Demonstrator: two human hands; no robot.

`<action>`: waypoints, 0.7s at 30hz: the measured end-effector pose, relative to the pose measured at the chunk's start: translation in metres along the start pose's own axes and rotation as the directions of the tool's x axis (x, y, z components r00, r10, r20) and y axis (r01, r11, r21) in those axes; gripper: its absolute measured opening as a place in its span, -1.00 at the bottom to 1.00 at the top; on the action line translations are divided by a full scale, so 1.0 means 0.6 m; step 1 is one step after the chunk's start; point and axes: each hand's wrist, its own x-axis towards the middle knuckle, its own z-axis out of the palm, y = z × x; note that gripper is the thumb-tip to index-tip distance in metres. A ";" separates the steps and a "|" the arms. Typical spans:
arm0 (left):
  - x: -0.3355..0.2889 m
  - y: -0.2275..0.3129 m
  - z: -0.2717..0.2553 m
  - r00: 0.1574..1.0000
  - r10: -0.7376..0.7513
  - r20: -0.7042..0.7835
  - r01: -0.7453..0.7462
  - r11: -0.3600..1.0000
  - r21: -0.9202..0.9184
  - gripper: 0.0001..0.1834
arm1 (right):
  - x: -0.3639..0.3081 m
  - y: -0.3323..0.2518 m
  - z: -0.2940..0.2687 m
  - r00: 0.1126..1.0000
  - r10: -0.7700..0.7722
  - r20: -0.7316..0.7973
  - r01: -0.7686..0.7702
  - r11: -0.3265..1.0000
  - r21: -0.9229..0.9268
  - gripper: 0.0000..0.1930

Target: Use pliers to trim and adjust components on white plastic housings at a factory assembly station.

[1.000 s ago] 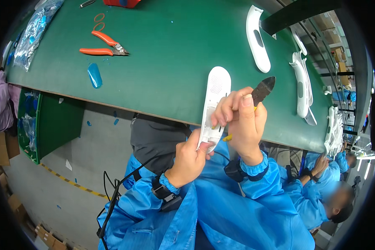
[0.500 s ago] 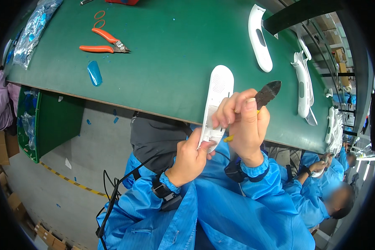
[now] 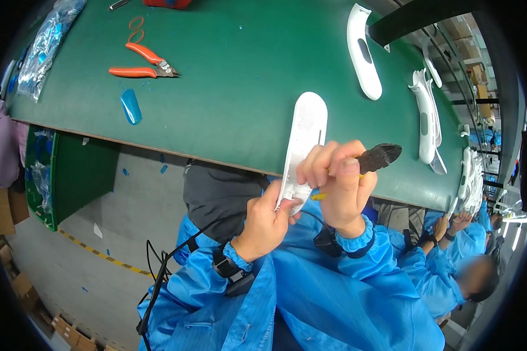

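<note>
My left hand (image 3: pixel 264 225) grips the lower end of a long white plastic housing (image 3: pixel 308 120), whose rounded far end has a patch of small holes. Its hollow inner side faces up. In my right hand (image 3: pixel 344 186) is a pair of pliers (image 3: pixel 382 157) with dark jaws and yellow handles; the jaws point away to the right. The fingers of that hand cover the middle of the housing, so I cannot tell whether they touch it. Most of the handles is hidden in my palm.
Orange-handled cutters (image 3: pixel 140 71) and a blue film piece (image 3: pixel 131 107) lie on the green table (image 3: pixel 216 88). More white housings (image 3: pixel 363 55) lie at the right, near a black post (image 3: pixel 421 20). A green bin (image 3: pixel 79 175) stands below left. A co-worker (image 3: pixel 439 266) sits at right.
My right hand has turned, so the pliers' jaws tip lower and more to the right. The left hand and the housing have hardly moved.
</note>
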 end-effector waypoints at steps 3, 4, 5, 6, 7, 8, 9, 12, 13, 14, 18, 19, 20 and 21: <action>-0.002 -0.002 -0.002 1.000 -0.016 0.024 0.016 1.000 0.003 -0.77 | 0.012 -0.001 -0.005 0.995 0.093 -0.046 -0.086 0.987 0.133 -0.74; -0.001 -0.002 -0.003 0.999 -0.015 0.032 0.015 1.000 0.001 -0.77 | 0.013 -0.007 -0.003 0.990 0.124 -0.066 -0.115 0.985 0.126 -0.71; -0.002 -0.003 -0.003 0.999 -0.014 0.039 0.014 1.000 0.000 -0.77 | 0.013 -0.008 -0.004 0.990 0.127 -0.067 -0.118 0.985 0.125 -0.71; -0.002 -0.002 -0.001 0.999 -0.016 0.039 0.016 1.000 -0.002 -0.77 | 0.013 -0.008 -0.007 0.991 0.117 -0.057 -0.109 0.985 0.130 -0.71; -0.001 0.001 0.003 1.000 -0.020 0.005 0.020 0.999 -0.025 -0.78 | 0.013 -0.008 -0.008 0.993 0.109 -0.048 -0.101 0.986 0.135 -0.70; -0.001 0.002 0.004 0.999 -0.024 -0.029 0.023 0.999 -0.048 -0.77 | 0.013 -0.007 -0.008 0.993 0.111 -0.048 -0.104 0.985 0.135 -0.70; -0.002 0.003 0.004 0.999 -0.027 -0.029 0.025 0.998 -0.049 -0.77 | 0.013 -0.006 -0.008 0.993 0.110 -0.044 -0.103 0.985 0.137 -0.71; -0.001 0.003 0.004 0.999 -0.029 -0.034 0.027 0.998 -0.053 -0.77 | 0.011 -0.004 -0.009 0.994 0.100 -0.037 -0.095 0.988 0.125 -0.71; 0.000 0.002 0.004 0.999 -0.028 -0.026 0.027 0.999 -0.046 -0.77 | 0.009 -0.004 -0.009 0.995 0.090 -0.033 -0.086 0.990 0.111 -0.72; -0.001 0.001 0.004 0.999 -0.027 -0.019 0.026 0.999 -0.039 -0.77 | 0.007 -0.003 -0.009 0.995 0.092 -0.034 -0.087 0.990 0.112 -0.72; -0.001 0.001 -0.001 1.000 -0.024 0.002 0.024 0.999 -0.027 -0.77 | 0.004 -0.003 -0.005 0.999 0.039 -0.006 -0.039 0.999 0.036 -0.73; -0.002 0.001 -0.001 1.000 -0.019 -0.006 0.019 0.999 -0.031 -0.77 | 0.004 -0.003 -0.003 0.999 0.041 -0.002 -0.040 0.999 0.036 -0.73; -0.001 0.001 -0.001 1.000 -0.012 -0.015 0.012 0.999 -0.034 -0.77 | 0.005 -0.004 -0.004 0.999 0.039 -0.002 -0.039 0.999 0.036 -0.73; -0.001 0.002 0.000 1.000 -0.011 -0.016 0.010 0.999 -0.034 -0.77 | 0.006 -0.005 -0.005 0.999 0.039 -0.015 -0.037 0.994 0.101 -0.74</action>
